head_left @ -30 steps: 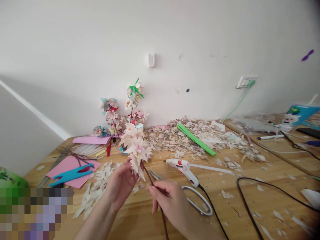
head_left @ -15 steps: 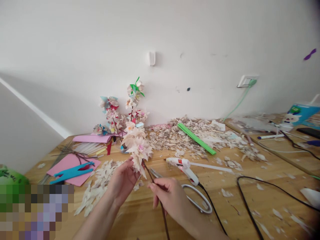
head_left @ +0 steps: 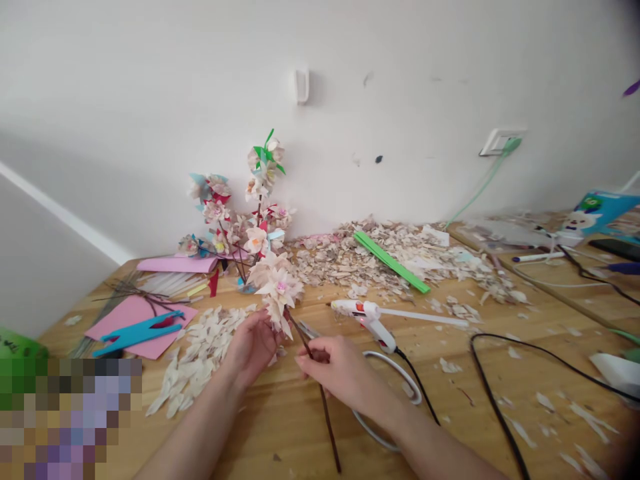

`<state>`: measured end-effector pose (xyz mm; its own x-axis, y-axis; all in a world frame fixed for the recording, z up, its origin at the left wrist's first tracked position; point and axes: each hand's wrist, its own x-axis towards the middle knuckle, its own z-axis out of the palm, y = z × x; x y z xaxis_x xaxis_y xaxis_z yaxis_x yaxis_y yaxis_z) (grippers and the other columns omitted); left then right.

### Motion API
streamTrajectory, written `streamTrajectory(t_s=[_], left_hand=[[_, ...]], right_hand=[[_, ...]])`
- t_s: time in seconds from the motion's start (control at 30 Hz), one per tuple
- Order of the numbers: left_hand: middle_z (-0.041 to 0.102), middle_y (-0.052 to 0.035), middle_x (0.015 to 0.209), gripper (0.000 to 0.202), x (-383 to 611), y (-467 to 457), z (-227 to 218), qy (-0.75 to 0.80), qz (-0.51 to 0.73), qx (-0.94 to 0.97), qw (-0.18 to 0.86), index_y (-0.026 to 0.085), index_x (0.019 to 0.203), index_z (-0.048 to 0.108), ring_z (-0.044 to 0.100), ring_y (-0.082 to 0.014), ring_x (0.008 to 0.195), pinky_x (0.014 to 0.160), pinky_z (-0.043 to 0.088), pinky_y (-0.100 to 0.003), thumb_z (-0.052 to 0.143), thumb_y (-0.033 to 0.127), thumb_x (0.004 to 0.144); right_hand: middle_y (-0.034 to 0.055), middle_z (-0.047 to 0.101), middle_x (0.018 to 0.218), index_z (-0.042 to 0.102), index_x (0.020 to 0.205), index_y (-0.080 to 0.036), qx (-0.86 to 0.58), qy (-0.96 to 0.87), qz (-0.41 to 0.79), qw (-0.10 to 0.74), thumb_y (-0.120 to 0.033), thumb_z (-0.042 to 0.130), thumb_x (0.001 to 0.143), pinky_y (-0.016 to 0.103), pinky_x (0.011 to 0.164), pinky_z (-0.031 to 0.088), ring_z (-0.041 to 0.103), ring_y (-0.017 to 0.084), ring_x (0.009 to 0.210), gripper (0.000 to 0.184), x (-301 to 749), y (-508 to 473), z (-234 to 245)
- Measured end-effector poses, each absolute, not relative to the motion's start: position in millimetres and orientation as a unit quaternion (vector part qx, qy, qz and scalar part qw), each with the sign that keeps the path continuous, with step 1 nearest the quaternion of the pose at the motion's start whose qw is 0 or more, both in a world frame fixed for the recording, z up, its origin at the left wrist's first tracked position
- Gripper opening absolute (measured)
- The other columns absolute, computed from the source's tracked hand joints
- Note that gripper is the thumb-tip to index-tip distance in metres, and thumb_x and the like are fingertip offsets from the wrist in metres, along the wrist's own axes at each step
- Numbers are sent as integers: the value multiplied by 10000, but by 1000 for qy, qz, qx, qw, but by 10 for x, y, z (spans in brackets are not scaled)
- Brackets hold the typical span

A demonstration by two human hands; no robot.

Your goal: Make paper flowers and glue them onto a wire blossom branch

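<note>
My left hand [head_left: 253, 348] is closed at the base of a cluster of pale paper flowers [head_left: 276, 287] fixed to a thin brown stem [head_left: 327, 420]. My right hand [head_left: 336, 365] pinches that stem just below the flowers, and the stem's lower end runs down over the wooden table [head_left: 500, 413] toward me. A pile of loose cream petals [head_left: 200, 353] lies left of my left hand. A white glue gun [head_left: 367, 320] with a black cord lies just right of my hands.
A finished paper flower arrangement [head_left: 250, 213] stands at the wall. Petal scraps [head_left: 390, 267] and a green strip [head_left: 390, 261] cover the back of the table. Pink paper with blue cutouts [head_left: 135, 330] lies left; black cables [head_left: 505, 413] run right. Scissors handles [head_left: 395, 387] lie under my right wrist.
Both hands and the flower stem have dropped lower, closer to the table. The view has tilted down a little. My grip is unchanged.
</note>
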<state>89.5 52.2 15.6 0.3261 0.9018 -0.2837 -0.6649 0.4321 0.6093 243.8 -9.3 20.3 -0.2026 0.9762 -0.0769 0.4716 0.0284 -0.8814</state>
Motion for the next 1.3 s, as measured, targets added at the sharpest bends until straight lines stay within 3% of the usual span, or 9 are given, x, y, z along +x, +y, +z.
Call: streamTrajectory(t_s=[0.13,0.37,0.43,0.5,0.6,0.73,0.87,1.07,1.3], left_hand=[[665,-40,667,149,864,553,115,304,494,189,792,141,731,583,616,-123,596,530,482,-209,459,70,692],[669,-52,687,153,862,554,88,314,495,183,790,130,741,583,625,-130,615,569,493,-229,446,72,705],[670,-51,694,152,867,556,81,317,495,180,789,130,743,583,625,-126,617,595,497,-233,448,71,706],[668,-48,692,148,874,559,73,319,495,179,789,132,746,583,624,-126,617,602,498,-232,453,73,708],[663,-53,678,144,881,560,64,321,489,180,791,131,745,585,623,-134,605,566,493,-227,455,78,711],[664,-66,677,157,875,552,53,323,479,176,797,117,755,589,623,-138,607,541,486,-222,442,78,717],[666,-73,693,166,853,546,52,321,472,168,804,108,768,591,625,-140,629,576,496,-237,435,76,722],[662,-60,675,169,839,562,33,321,465,151,811,113,771,591,625,-132,625,605,500,-244,435,69,724],[663,-63,682,165,844,568,2,311,458,138,821,117,768,590,628,-137,642,600,503,-243,440,71,718]], right_hand=[[23,683,758,661,878,-174,-568,-678,367,288,-353,577,719,217,545,400,585,156,634,253,2469,-97,258],[33,673,935,597,1071,-238,-600,-695,304,253,-418,599,706,256,554,387,572,153,580,407,2676,-250,408],[27,680,842,635,970,-248,-615,-698,283,234,-449,590,707,260,567,384,580,174,626,334,2885,-345,427],[19,660,682,642,727,-238,-642,-697,266,179,-481,551,726,259,536,365,571,179,606,260,3161,-427,417],[21,611,557,568,576,-222,-724,-651,208,97,-545,514,711,274,491,340,545,188,531,354,3592,-450,310],[90,637,788,588,808,-176,-754,-617,141,177,-538,618,602,327,627,421,574,251,735,418,3910,-246,35],[119,627,953,567,1022,-143,-680,-627,279,258,-452,609,655,326,724,426,573,237,839,481,3853,28,-143],[35,643,811,636,855,-147,-610,-654,346,283,-437,551,719,281,631,415,564,199,732,331,3634,143,-96],[19,607,686,627,831,-114,-652,-641,288,284,-471,565,700,273,562,393,516,182,627,385,3428,168,-184]])
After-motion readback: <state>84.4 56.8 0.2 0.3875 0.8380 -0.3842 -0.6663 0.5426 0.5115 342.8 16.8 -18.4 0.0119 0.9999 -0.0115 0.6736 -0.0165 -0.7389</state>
